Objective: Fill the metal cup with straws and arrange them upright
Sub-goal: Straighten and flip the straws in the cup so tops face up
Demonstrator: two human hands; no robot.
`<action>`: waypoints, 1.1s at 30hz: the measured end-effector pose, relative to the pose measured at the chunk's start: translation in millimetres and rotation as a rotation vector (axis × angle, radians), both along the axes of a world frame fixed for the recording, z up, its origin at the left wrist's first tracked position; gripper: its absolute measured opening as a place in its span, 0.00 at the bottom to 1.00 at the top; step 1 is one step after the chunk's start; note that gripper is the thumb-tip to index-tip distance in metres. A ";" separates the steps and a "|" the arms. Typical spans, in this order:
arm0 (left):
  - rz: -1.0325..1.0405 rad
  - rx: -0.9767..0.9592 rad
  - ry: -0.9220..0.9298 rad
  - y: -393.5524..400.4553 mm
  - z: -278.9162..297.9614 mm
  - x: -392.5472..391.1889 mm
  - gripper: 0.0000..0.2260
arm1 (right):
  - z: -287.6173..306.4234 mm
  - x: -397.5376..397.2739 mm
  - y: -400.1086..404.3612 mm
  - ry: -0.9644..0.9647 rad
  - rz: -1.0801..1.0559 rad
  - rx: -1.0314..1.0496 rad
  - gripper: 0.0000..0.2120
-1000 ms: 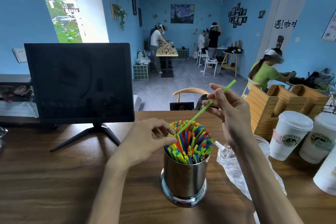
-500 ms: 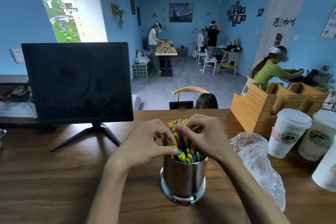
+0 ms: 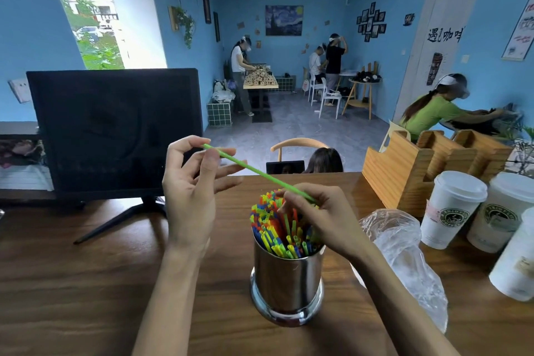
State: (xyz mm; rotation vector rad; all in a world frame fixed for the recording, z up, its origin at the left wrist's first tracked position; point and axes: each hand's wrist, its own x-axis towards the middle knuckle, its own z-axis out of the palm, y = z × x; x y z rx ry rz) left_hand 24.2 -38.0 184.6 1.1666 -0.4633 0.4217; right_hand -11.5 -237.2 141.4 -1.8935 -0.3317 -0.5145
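A shiny metal cup [image 3: 287, 283] stands on the wooden table [image 3: 72, 283], packed with upright colourful straws [image 3: 277, 228]. One green straw [image 3: 257, 172] slants above the cup, its high end at the left. My left hand [image 3: 190, 191] is raised left of the cup and pinches the straw's upper end between thumb and fingertips. My right hand [image 3: 320, 217] hovers over the cup's right rim, pinching the straw's lower end, and hides some of the straws beneath it.
A dark monitor [image 3: 115, 130] on a stand sits at the back left. A crumpled clear plastic bag [image 3: 404, 257] lies right of the cup. White lidded paper cups [image 3: 450, 208] and a wooden holder [image 3: 404, 165] crowd the right side. People work in the room beyond.
Half a second ago both hands were pressed around the straw tops. Now my left hand has risen, and both hands hold a single green straw slanted above the cup.
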 end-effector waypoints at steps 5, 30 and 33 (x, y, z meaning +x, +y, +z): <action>-0.020 0.032 0.096 0.1 -12.2 4.6 0.04 | 13.1 -3.8 -12.5 0.024 0.090 0.400 0.10; -0.133 1.035 -0.067 13.5 -37.4 15.1 0.18 | 27.5 2.6 -17.8 -0.343 -0.162 0.453 0.15; -0.160 1.016 -0.068 13.2 -37.9 16.2 0.18 | 18.3 3.6 -14.6 -0.247 -0.105 0.267 0.23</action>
